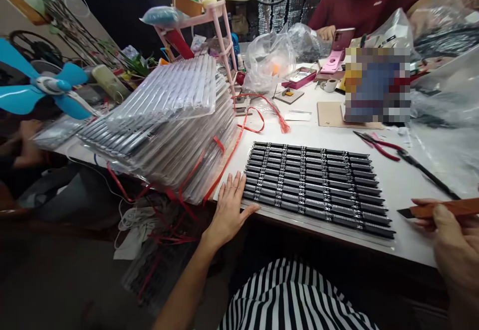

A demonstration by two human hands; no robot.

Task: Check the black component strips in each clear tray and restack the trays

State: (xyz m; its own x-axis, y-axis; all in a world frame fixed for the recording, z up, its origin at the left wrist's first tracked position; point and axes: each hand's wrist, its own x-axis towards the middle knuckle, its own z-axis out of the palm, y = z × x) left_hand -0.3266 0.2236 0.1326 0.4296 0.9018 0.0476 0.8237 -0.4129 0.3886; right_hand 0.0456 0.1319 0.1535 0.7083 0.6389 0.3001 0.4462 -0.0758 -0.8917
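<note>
Head view: we are working at a white table [398,183], and the black strips [314,185] are lying in close parallel rows near its front edge, directly before us. A clear tray edge [292,215] is showing along their near side.

Left hand: we are resting the left hand [229,205] open at the left end of the rows, with fingers extended and the thumb reaching along the near edge. It is touching the edge without gripping anything.

Right hand: we are gripping a dark-tipped tool [422,212] with an orange-brown body (its exact type is not clear to us). The tip is pointing left, just beside the near right corner of the rows and apparently apart from them.

Handling: we are judging this to be a steady-and-approach step. For a good result, we are advising light, flat pressure from the left hand, because hard pushing could be shifting the rows or flexing the tray. We are also favouring a low tool angle, a firm grip behind the tip, and left fingers well outside the tip's path.

Clearance: red-handled pliers [391,156] are lying beyond the right end of the rows. A stack of clear trays [187,135] is standing on the left, with red ribbon [232,158] trailing beside it; we are advising care not to snag it.
</note>
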